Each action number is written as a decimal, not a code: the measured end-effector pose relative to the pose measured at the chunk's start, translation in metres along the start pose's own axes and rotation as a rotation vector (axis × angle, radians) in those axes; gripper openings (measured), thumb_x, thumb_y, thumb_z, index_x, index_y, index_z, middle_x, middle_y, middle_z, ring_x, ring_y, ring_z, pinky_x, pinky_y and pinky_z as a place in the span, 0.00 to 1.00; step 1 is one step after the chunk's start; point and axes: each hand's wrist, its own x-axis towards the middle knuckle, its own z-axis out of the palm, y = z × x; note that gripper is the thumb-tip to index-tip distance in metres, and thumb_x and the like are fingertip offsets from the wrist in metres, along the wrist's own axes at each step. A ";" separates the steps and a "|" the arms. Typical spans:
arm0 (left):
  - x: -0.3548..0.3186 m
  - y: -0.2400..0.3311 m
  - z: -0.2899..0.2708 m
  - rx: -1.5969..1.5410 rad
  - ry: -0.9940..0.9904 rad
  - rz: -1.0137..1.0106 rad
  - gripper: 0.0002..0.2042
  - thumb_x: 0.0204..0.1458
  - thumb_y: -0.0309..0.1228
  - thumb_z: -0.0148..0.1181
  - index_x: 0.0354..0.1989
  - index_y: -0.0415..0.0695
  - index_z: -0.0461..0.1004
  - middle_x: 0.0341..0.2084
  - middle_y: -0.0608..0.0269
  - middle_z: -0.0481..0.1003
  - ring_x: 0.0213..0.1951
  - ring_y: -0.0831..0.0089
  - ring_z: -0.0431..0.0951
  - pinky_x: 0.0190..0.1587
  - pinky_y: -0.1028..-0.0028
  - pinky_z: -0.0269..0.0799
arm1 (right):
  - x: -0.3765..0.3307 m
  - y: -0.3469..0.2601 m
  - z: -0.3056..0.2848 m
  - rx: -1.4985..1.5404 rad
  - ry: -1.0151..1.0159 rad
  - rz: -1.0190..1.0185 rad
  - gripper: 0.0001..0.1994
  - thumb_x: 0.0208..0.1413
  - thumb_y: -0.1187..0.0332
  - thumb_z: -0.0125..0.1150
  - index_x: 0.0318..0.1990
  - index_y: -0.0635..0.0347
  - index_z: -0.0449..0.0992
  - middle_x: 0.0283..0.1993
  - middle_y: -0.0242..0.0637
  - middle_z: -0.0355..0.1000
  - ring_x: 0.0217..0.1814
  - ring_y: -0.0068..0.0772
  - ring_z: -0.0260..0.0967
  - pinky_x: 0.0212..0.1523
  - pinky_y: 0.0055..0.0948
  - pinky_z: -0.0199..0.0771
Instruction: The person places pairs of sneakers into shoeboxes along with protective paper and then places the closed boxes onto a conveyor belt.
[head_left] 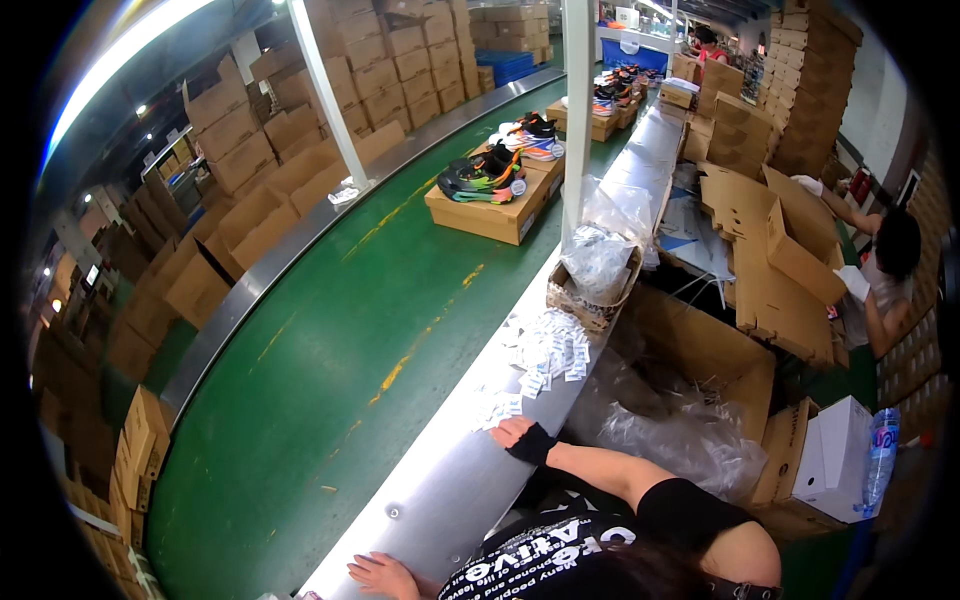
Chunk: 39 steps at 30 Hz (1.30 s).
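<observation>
My left hand [384, 575] lies on the near end of the metal ledge [430, 478], fingers stretched out, holding nothing. Farther along, my right hand [518, 436], with a black band at the wrist, rests at the near edge of a loose heap of small white sachets [552, 345]. Its fingers are bent and drawn together beside the nearest sachets; whatever lies under the fingertips is hidden. Beyond the heap, a worn cardboard box [585, 302] holds a clear plastic bag [598, 262].
A green conveyor belt [330, 350] runs along the ledge, carrying shoe boxes [495, 215] topped with colourful shoes [484, 176]. To the right are a large carton [680, 325] with plastic film, a bottle [881, 455], and a co-worker [893, 265] handling an open cardboard box [805, 250].
</observation>
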 end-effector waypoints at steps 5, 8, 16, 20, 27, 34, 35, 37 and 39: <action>0.041 -0.002 0.065 -1.086 -0.087 0.041 0.23 0.54 0.38 0.41 0.53 0.33 0.54 0.46 0.45 0.63 0.49 0.61 0.65 0.50 0.68 0.60 | 0.025 -0.045 -0.006 0.129 0.051 0.206 0.05 0.43 0.68 0.55 0.30 0.53 0.73 0.23 0.34 0.70 0.26 0.34 0.68 0.31 0.33 0.62; 0.015 0.081 -0.019 -1.866 -0.874 -0.272 0.28 0.52 0.48 0.40 0.55 0.40 0.51 0.49 0.48 0.59 0.46 0.58 0.67 0.42 0.59 0.67 | 0.059 -0.089 0.003 0.375 -0.011 0.349 0.08 0.46 0.67 0.54 0.35 0.56 0.72 0.27 0.35 0.72 0.29 0.38 0.68 0.35 0.34 0.62; 0.033 0.152 -0.010 -2.101 -1.496 -0.486 0.12 0.51 0.38 0.48 0.22 0.43 0.67 0.10 0.70 0.60 0.12 0.77 0.56 0.13 0.79 0.50 | 0.103 -0.077 0.019 0.629 -0.250 0.266 0.13 0.46 0.67 0.53 0.39 0.63 0.68 0.40 0.45 0.67 0.47 0.45 0.62 0.50 0.37 0.59; 0.042 0.132 -0.006 -2.105 -1.233 -0.871 0.12 0.50 0.40 0.51 0.24 0.44 0.65 0.12 0.65 0.62 0.16 0.76 0.62 0.16 0.78 0.57 | 0.152 0.067 0.026 0.329 -0.211 0.354 0.16 0.45 0.61 0.54 0.39 0.62 0.68 0.44 0.47 0.64 0.50 0.48 0.59 0.51 0.38 0.58; 0.027 0.129 0.036 -1.925 -0.681 -0.716 0.13 0.50 0.39 0.50 0.22 0.43 0.64 0.11 0.65 0.64 0.14 0.75 0.66 0.14 0.78 0.63 | 0.248 0.341 0.012 0.013 0.310 1.177 0.22 0.38 0.58 0.58 0.37 0.67 0.68 0.33 0.54 0.69 0.40 0.52 0.66 0.43 0.38 0.66; 0.014 0.166 0.015 -1.648 -0.365 -0.579 0.16 0.51 0.40 0.49 0.17 0.43 0.63 0.07 0.67 0.62 0.07 0.77 0.61 0.08 0.80 0.57 | 0.258 0.435 0.044 0.608 0.707 1.621 0.26 0.38 0.54 0.63 0.39 0.65 0.66 0.29 0.42 0.64 0.24 0.37 0.60 0.22 0.30 0.58; 0.007 0.163 0.016 -1.619 -0.323 -0.590 0.16 0.51 0.40 0.49 0.17 0.43 0.63 0.06 0.67 0.62 0.07 0.78 0.60 0.07 0.80 0.56 | 0.275 0.397 0.027 0.787 0.669 1.647 0.21 0.39 0.55 0.62 0.36 0.59 0.65 0.21 0.34 0.59 0.12 0.28 0.50 0.10 0.25 0.48; 0.008 0.162 0.021 -1.568 -0.281 -0.611 0.17 0.51 0.41 0.49 0.16 0.43 0.63 0.05 0.67 0.61 0.06 0.78 0.59 0.06 0.80 0.54 | 0.259 0.395 0.040 1.207 0.650 1.441 0.16 0.41 0.59 0.62 0.24 0.52 0.58 0.13 0.30 0.51 0.08 0.24 0.47 0.08 0.23 0.46; 0.011 0.163 0.029 -1.552 -0.277 -0.603 0.17 0.51 0.41 0.49 0.16 0.43 0.62 0.05 0.68 0.60 0.05 0.79 0.58 0.06 0.80 0.52 | 0.255 0.354 0.063 1.158 0.529 1.418 0.20 0.39 0.58 0.65 0.27 0.51 0.56 0.10 0.30 0.50 0.05 0.24 0.47 0.04 0.23 0.47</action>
